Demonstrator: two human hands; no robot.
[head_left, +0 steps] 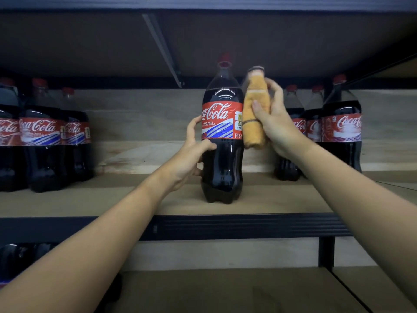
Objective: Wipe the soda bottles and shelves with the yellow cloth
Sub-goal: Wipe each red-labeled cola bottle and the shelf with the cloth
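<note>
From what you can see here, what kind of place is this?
Probably a shop or stockroom. Identical cola bottles stand in rows on a wooden shelf with dark metal edging, more to the right, and another shelf below.

The cola bottle I grip with my left hand wears a red label reading "Coca-Cola" in white script. Under it, small white print says "RASA ASLI" and a second line I can only partly read, ending in "GULA". At the label's right edge, "FIFA" stands under a gold trophy emblem, and below it the letters "FRA", cut off by the yellow cloth in my right hand. Bottles at left and right also show "Coca-Cola".
</note>
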